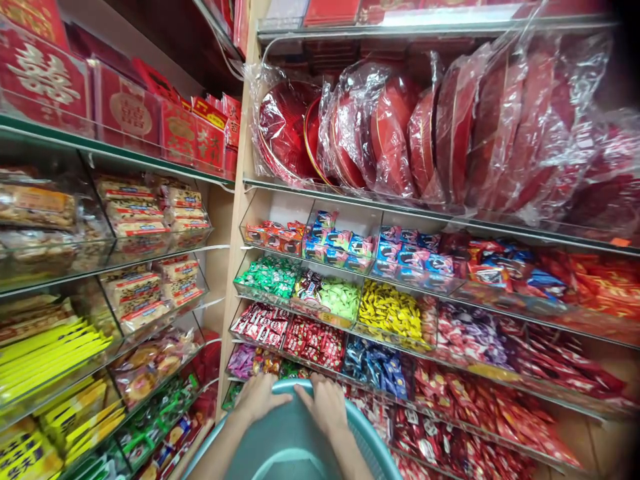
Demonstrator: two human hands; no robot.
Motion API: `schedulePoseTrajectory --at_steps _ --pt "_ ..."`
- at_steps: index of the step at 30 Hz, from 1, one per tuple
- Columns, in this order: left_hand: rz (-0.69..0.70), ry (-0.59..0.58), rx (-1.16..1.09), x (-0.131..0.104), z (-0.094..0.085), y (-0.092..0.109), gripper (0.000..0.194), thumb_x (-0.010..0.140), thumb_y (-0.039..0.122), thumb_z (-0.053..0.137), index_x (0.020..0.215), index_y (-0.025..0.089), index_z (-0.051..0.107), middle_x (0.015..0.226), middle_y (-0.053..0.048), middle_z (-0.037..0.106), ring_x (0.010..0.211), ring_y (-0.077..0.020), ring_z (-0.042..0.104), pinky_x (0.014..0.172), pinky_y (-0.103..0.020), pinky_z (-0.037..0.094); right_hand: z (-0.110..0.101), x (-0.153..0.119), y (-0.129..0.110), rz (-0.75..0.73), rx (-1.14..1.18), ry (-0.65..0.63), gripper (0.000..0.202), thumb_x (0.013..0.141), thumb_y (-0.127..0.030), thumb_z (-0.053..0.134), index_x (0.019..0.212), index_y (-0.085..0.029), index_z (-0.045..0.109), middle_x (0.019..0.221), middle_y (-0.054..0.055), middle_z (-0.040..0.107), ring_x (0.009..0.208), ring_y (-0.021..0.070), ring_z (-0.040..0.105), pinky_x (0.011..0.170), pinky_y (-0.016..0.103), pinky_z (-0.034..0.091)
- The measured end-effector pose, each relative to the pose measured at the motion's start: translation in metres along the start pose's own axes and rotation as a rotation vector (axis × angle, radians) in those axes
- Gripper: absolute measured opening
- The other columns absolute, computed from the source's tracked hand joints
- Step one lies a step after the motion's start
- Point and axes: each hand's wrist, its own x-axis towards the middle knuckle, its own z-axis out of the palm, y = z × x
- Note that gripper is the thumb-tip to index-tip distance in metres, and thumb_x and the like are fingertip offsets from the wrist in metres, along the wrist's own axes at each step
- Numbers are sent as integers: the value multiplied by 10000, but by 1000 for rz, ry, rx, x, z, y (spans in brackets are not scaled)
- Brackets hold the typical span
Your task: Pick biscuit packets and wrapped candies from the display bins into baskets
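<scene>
Both of my hands grip the far rim of a large round teal plastic basin (pixel 285 437) at the bottom middle of the view. On the rim's left part, my left hand (pixel 259 399) is closed with its thumb on the inner side. My right hand (pixel 324 404) clasps the same rim a little further right, its thumb also inside. The fingertips are hidden beyond the rim. No loose goods show in the visible part of the basin. Just past my hands are bins of wrapped sweets, among them red-and-white packets (pixel 313 341) and dark blue ones (pixel 376 368).
Sloping clear shelf bins run across the front, holding green sweets (pixel 269 275) and yellow sweets (pixel 391 305). Above them stand red round trays (pixel 395 137) in plastic film. A left-hand rack carries packaged biscuits (pixel 135 207) and red boxes (pixel 127 110). A wooden upright (pixel 240 220) divides the racks.
</scene>
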Motion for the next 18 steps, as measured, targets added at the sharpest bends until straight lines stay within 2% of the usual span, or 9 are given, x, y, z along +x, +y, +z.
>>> schedulePoseTrajectory --at_steps 5,9,12,18 --pt "82 4 -5 9 13 6 533 654 710 462 801 224 624 844 -62 671 842 -245 613 647 -269 397 -2 -9 8 83 -31 -12 505 862 -567 278 935 -188 603 888 101 681 860 244 627 735 323 409" --pt "155 -24 -18 18 27 21 531 660 705 458 803 226 635 852 -68 674 857 -249 611 673 -278 401 -6 -20 22 145 -65 -17 491 861 -562 287 902 -188 603 859 98 686 831 249 634 723 325 415" --pt "217 -89 -52 24 38 42 530 668 702 453 824 231 637 861 -64 679 849 -242 615 664 -269 402 -10 -31 39 207 -94 -19 492 861 -557 291 912 -179 600 860 106 688 831 260 635 730 340 421" --pt "314 -163 -65 30 61 98 525 654 703 467 796 229 642 866 -68 681 864 -255 611 673 -282 414 -23 -60 83 342 -144 -35 483 869 -533 289 915 -171 605 876 125 685 836 257 637 721 331 423"
